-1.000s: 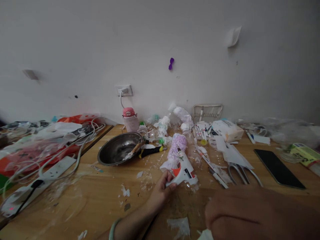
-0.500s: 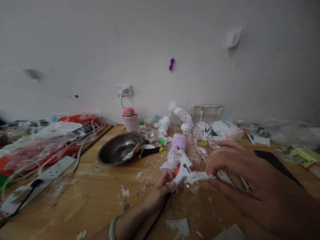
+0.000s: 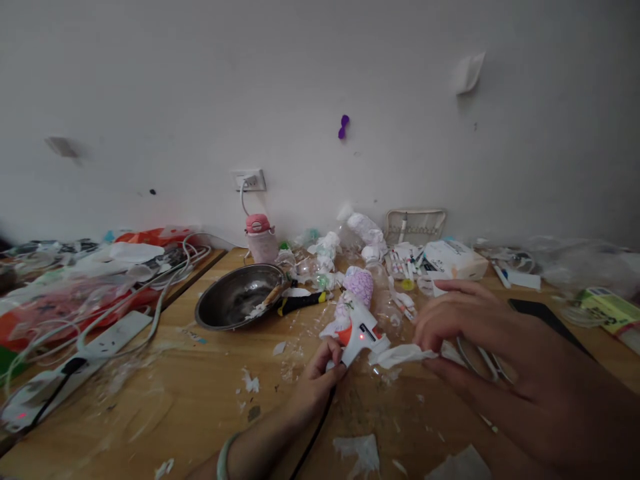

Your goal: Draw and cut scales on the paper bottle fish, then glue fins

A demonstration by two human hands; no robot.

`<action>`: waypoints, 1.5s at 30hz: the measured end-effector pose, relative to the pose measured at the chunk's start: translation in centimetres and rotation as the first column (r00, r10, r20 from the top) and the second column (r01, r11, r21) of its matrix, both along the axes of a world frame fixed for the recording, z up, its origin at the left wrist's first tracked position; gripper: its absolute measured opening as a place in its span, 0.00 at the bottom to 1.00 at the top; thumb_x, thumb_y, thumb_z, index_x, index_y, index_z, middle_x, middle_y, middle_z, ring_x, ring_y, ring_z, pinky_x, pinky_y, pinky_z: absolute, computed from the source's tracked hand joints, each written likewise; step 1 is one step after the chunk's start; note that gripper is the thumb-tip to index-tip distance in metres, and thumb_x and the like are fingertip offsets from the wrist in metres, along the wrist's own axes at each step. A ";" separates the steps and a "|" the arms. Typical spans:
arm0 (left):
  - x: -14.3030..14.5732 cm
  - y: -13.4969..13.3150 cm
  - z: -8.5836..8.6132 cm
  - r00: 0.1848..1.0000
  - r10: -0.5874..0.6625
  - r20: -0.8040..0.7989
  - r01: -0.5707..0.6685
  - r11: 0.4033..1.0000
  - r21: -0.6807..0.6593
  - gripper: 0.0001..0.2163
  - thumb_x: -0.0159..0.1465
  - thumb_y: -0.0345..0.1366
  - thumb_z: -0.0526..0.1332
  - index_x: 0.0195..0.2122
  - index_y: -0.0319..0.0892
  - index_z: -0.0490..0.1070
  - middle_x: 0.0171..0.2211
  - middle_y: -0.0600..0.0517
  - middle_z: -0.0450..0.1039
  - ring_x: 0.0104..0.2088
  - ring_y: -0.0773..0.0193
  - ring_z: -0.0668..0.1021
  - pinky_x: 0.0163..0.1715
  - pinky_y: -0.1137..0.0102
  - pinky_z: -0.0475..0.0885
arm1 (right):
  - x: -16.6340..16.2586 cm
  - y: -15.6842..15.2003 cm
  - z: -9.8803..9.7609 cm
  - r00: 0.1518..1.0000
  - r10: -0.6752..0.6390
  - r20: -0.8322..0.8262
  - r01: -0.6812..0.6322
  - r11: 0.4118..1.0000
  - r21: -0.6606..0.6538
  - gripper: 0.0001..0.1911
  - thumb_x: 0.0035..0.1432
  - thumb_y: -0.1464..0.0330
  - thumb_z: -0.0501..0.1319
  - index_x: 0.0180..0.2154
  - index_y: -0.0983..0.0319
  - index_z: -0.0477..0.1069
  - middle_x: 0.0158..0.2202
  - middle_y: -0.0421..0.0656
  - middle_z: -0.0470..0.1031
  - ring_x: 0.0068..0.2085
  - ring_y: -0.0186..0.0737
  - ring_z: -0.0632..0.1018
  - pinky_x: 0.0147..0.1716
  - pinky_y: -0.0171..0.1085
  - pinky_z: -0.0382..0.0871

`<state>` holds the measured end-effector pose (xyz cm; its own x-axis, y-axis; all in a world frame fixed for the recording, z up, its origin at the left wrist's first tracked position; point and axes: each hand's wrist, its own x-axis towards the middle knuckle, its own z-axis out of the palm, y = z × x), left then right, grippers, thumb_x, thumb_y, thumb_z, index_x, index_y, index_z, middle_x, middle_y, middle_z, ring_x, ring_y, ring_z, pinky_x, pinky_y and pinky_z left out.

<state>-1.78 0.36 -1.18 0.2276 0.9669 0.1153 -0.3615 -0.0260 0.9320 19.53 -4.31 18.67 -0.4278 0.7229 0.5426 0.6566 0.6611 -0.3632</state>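
My left hand [image 3: 320, 372] is closed round the handle of a white hot glue gun [image 3: 361, 333] with an orange trigger; its red light is on and a black cord runs down from the handle. Between the thumb and fingers of my right hand [image 3: 480, 353] is a twisted strip of white tissue paper [image 3: 403, 355], its free end beside the glue gun's rear. Behind the gun lies a roll wrapped in purple-patterned white material [image 3: 358, 283], partly hidden by it.
A dark metal bowl [image 3: 220, 307] and a black-and-yellow utility knife [image 3: 303, 303] lie left of centre. Farther back are a pink bottle [image 3: 261, 240], markers and a tissue pack [image 3: 453, 259]. A white power strip [image 3: 107, 340] and plastic bags fill the left; a dark flat slab [image 3: 547, 325] lies right.
My left hand has turned the glue gun and shifted it slightly left, so its lit side shows more. My right hand still pinches the tissue strip, almost in the same place.
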 end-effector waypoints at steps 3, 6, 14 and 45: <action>-0.1 -0.1 0.2 0.991 0.008 -0.131 -0.002 0.999 0.049 0.16 0.56 0.44 0.64 0.26 0.44 0.57 0.29 0.56 0.59 0.30 0.66 0.60 0.31 0.72 0.56 | 0.3 0.4 -0.2 1.000 0.010 -0.017 -0.009 0.998 0.055 0.03 0.62 0.67 0.56 0.34 0.54 0.67 0.42 0.39 0.76 0.45 0.42 0.76 0.51 0.41 0.68; -0.1 -0.4 0.6 0.963 0.018 -0.270 0.013 0.993 0.113 0.16 0.57 0.46 0.62 0.26 0.44 0.56 0.29 0.56 0.58 0.31 0.65 0.60 0.32 0.71 0.56 | 0.6 1.3 -0.3 0.999 0.049 0.018 -0.049 0.997 0.053 0.04 0.62 0.65 0.57 0.35 0.55 0.69 0.46 0.39 0.76 0.47 0.41 0.76 0.48 0.38 0.69; 0.1 -0.7 0.6 0.948 0.089 -0.307 -0.019 0.975 0.222 0.12 0.58 0.40 0.58 0.25 0.45 0.54 0.28 0.55 0.58 0.31 0.64 0.61 0.33 0.70 0.58 | -0.1 4.3 -0.7 0.996 0.009 0.091 -0.001 0.997 -0.080 0.08 0.62 0.66 0.56 0.38 0.59 0.72 0.43 0.44 0.77 0.48 0.43 0.75 0.45 0.39 0.69; 0.2 -0.9 1.4 0.895 0.109 -0.433 0.033 0.950 0.309 0.07 0.54 0.33 0.56 0.24 0.45 0.55 0.27 0.53 0.59 0.31 0.62 0.62 0.33 0.69 0.58 | -2.0 7.7 -1.1 0.994 0.025 0.110 0.017 0.929 -0.369 0.08 0.59 0.69 0.56 0.29 0.62 0.70 0.30 0.41 0.76 0.33 0.37 0.73 0.32 0.35 0.60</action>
